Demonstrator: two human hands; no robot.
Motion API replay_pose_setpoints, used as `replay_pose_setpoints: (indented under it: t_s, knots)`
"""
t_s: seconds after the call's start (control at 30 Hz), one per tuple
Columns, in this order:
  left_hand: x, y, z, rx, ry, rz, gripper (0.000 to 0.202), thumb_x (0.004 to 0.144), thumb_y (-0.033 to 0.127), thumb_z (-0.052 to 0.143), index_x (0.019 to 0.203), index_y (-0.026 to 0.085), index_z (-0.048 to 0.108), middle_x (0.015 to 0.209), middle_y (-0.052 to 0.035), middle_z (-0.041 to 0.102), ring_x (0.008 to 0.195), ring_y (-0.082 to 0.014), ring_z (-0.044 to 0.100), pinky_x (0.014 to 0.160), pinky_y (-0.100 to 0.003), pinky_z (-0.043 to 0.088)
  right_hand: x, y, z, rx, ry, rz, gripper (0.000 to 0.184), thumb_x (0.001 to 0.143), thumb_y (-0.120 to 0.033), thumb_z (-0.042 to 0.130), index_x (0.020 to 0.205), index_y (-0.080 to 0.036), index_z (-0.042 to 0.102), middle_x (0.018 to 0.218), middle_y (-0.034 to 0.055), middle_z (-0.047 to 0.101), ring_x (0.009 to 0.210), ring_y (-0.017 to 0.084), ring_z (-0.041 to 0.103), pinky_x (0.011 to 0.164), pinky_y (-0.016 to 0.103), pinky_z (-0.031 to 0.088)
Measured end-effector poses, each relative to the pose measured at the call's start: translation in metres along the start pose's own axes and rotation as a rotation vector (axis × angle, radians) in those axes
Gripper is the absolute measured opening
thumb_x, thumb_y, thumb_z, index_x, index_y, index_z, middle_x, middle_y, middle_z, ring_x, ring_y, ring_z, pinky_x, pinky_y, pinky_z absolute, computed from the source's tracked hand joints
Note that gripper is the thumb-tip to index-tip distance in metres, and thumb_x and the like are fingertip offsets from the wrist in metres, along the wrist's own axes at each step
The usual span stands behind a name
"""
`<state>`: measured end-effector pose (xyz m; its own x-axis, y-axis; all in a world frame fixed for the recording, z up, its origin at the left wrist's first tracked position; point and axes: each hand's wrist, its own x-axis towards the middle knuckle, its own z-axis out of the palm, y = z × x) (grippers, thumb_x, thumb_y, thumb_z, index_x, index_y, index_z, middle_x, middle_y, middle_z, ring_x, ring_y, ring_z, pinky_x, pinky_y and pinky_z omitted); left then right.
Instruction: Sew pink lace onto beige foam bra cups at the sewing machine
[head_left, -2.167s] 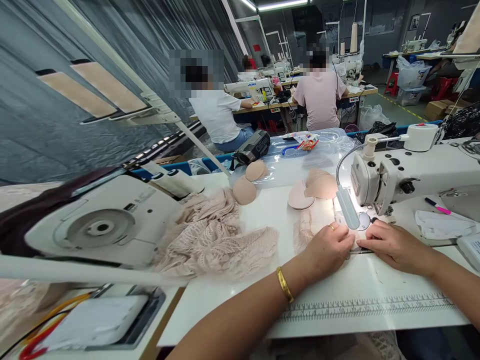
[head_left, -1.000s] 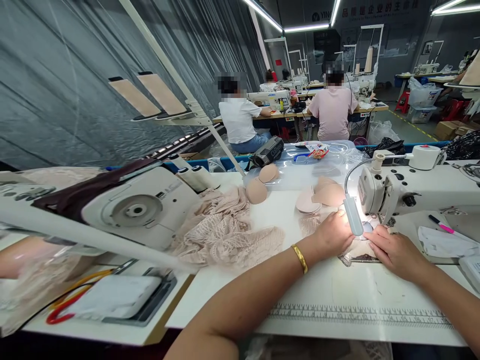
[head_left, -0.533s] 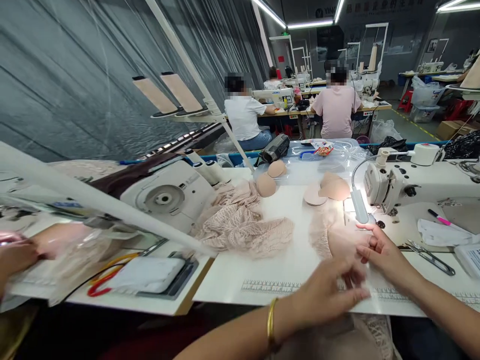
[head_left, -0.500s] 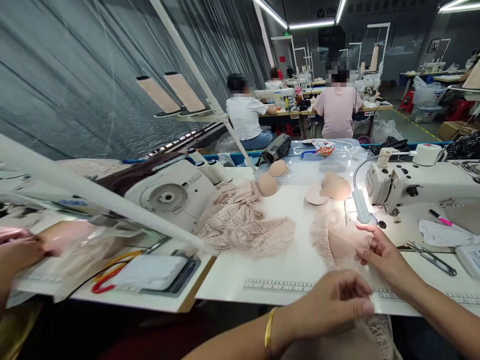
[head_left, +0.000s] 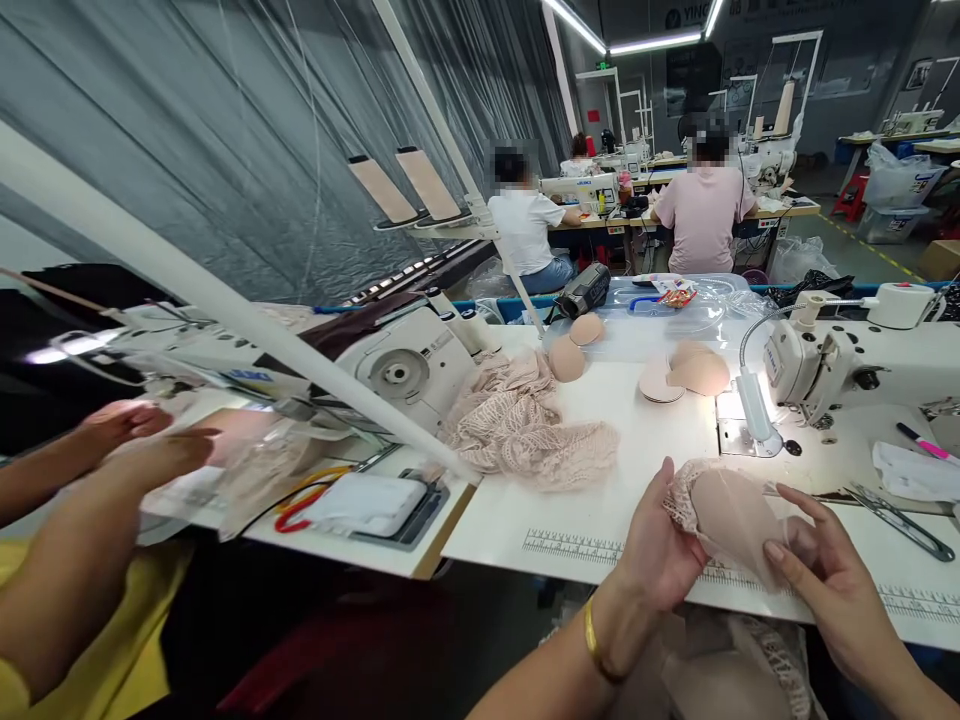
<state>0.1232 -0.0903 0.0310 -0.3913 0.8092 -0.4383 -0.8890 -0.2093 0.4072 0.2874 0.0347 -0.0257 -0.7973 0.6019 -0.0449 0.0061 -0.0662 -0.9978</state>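
Note:
Both my hands hold one beige bra cup with a lace edge just above the near edge of the white sewing table. My left hand, with a gold bangle at the wrist, grips its left lace side. From the right, my right hand curls its fingers round the cup. The white sewing machine stands behind them at the right, its small lamp lit.
A heap of beige lace lies mid-table, with loose foam cups further back. Scissors and a pink pen lie at the right. A co-worker's hands handle fabric at another machine on the left. Two people sit sewing beyond.
My hands drew the cup away from the machine's needle toward me and lifted it off the table. The view turned left, bringing the co-worker's arms into sight.

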Motion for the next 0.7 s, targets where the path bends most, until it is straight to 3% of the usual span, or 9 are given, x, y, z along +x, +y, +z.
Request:
replay_pose_setpoints:
  t_s: [0.2, 0.43, 0.6, 0.7]
  knots:
    - [0.0, -0.011, 0.004, 0.122, 0.031, 0.239, 0.052, 0.066, 0.032, 0.102, 0.109, 0.015, 0.081, 0.12, -0.0111, 0.079, 0.115, -0.0267, 0.072, 0.101, -0.034, 0.058, 0.004, 0.009, -0.01, 0.012, 0.005, 0.008, 0.07, 0.096, -0.051, 0.074, 0.158, -0.036, 0.044, 0.105, 0.0052, 0.073, 0.096, 0.024, 0.073, 0.087, 0.037, 0.062]
    - [0.0, -0.01, 0.007, 0.147, -0.039, 0.238, 0.055, 0.067, 0.029, 0.102, 0.115, 0.014, 0.08, 0.119, -0.0133, 0.079, 0.116, -0.0285, 0.072, 0.106, -0.037, 0.056, 0.008, 0.006, -0.006, 0.122, 0.012, 0.05, 0.079, 0.093, -0.052, 0.078, 0.16, -0.038, 0.04, 0.126, 0.01, 0.075, 0.116, 0.031, 0.073, 0.098, 0.048, 0.061]
    - [0.005, -0.008, 0.005, 0.118, 0.001, 0.137, 0.044, 0.068, 0.027, 0.098, 0.106, 0.014, 0.081, 0.113, -0.0106, 0.078, 0.105, -0.0239, 0.072, 0.089, -0.029, 0.059, 0.007, 0.008, -0.005, 0.135, 0.042, 0.046, 0.081, 0.091, -0.051, 0.081, 0.16, -0.038, 0.04, 0.126, 0.0093, 0.077, 0.113, 0.029, 0.075, 0.094, 0.043, 0.063]
    - [0.012, -0.01, 0.008, 0.104, 0.04, 0.104, 0.043, 0.068, 0.033, 0.099, 0.103, 0.015, 0.08, 0.112, -0.0105, 0.078, 0.101, -0.0235, 0.071, 0.083, -0.029, 0.06, 0.005, 0.007, -0.002, 0.069, 0.06, 0.011, 0.085, 0.091, -0.052, 0.081, 0.162, -0.035, 0.039, 0.121, 0.0104, 0.078, 0.109, 0.029, 0.076, 0.091, 0.042, 0.064]
